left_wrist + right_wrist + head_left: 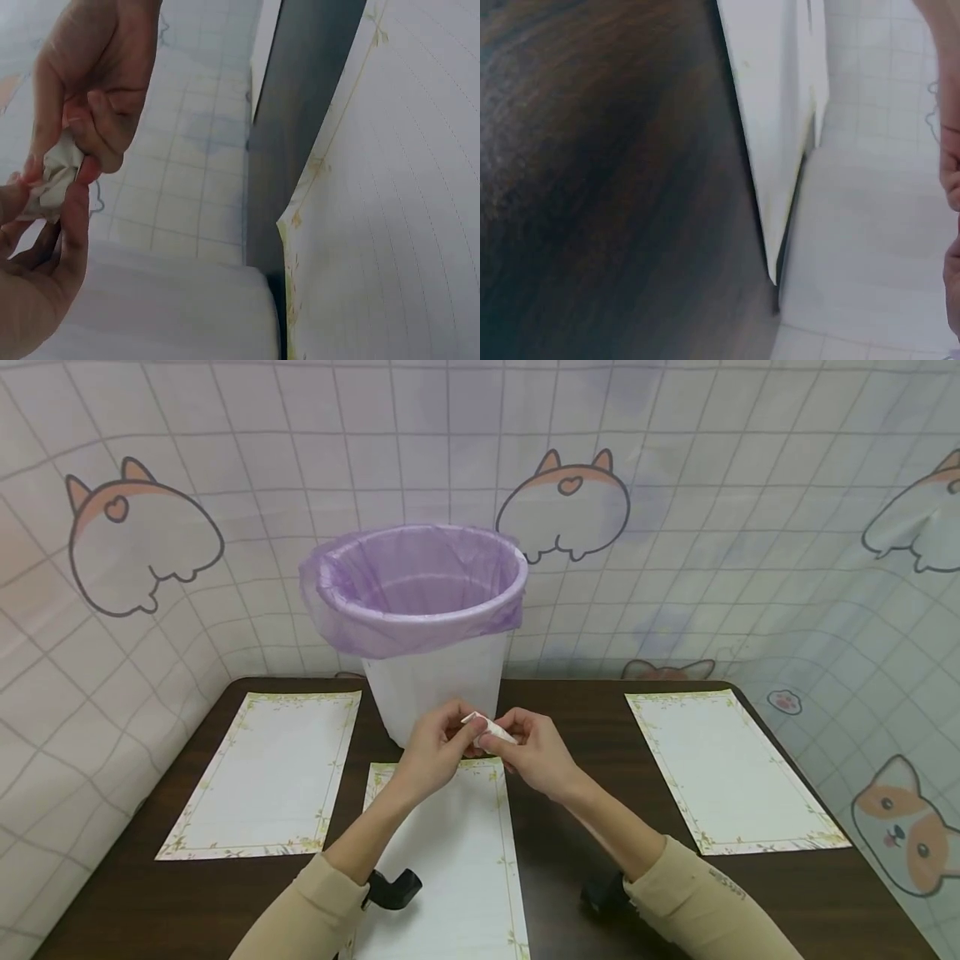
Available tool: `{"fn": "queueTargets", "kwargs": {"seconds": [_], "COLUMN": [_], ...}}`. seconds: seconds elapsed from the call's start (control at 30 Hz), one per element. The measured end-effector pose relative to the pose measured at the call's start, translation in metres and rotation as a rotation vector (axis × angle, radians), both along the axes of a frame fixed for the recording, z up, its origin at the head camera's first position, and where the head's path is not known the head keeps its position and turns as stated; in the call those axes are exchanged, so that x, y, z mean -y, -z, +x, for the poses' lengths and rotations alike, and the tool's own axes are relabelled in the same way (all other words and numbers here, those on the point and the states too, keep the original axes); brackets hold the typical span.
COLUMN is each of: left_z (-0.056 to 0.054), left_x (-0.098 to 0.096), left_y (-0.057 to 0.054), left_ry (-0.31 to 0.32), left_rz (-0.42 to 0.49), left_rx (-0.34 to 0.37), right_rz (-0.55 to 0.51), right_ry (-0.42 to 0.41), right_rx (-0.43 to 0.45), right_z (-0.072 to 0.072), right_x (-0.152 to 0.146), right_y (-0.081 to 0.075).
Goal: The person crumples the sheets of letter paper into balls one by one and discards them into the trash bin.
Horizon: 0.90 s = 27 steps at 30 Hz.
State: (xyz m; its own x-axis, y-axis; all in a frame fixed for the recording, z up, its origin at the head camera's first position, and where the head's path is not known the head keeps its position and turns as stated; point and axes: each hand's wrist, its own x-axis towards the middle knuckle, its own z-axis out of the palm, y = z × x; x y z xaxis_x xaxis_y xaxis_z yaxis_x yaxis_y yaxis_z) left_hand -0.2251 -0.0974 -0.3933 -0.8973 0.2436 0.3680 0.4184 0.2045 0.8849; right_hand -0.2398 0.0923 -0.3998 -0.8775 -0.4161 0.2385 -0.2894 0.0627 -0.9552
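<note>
Just in front of the bin, both hands meet over a small crumpled piece of white paper (498,731). My left hand (435,743) pinches its left end between thumb and fingers. The other end is pinched by my right hand (542,755). In the left wrist view the paper (60,169) looks folded and twisted, with the left hand (37,289) below it and the right hand (105,82) above. Only a strip of the hands shows at the edge of the right wrist view, where the paper is hidden.
A white bin (442,681) with a purple liner (420,631) stands at the table's back. Lined sheets with leafy borders lie on the dark table (577,718): a left sheet (262,777), a middle sheet (442,877) and a right sheet (735,768). A patterned curtain (697,527) hangs behind.
</note>
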Motion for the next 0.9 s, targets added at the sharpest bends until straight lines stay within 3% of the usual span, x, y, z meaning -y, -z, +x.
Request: {"fn": "queueTargets", "kwargs": {"seconds": [0.23,0.43,0.57,0.7,0.9], "left_z": [-0.002,-0.004,-0.003,-0.001,0.002], "left_x": [-0.004,-0.004,-0.005,-0.008,-0.012], "left_y": [0.002,0.002,0.001,0.001,0.001], "left_ry": [-0.065,-0.118,-0.175,-0.223,-0.312], "left_rz": [0.059,0.081,0.088,0.078,0.025], "left_rx": [-0.033,-0.071,-0.141,-0.221,-0.322], "right_rz": [-0.007,-0.107,-0.235,-0.333,-0.418], "right_ry": [0.063,0.035,-0.022,-0.072,-0.033], "right_rx": [-0.038,0.102,0.176,0.179,0.156], "right_z": [0.0,0.003,0.006,0.008,0.011], "right_x": [0.003,0.005,0.005,0.004,0.004], "right_y": [0.002,0.001,0.0,-0.001,-0.003]}}
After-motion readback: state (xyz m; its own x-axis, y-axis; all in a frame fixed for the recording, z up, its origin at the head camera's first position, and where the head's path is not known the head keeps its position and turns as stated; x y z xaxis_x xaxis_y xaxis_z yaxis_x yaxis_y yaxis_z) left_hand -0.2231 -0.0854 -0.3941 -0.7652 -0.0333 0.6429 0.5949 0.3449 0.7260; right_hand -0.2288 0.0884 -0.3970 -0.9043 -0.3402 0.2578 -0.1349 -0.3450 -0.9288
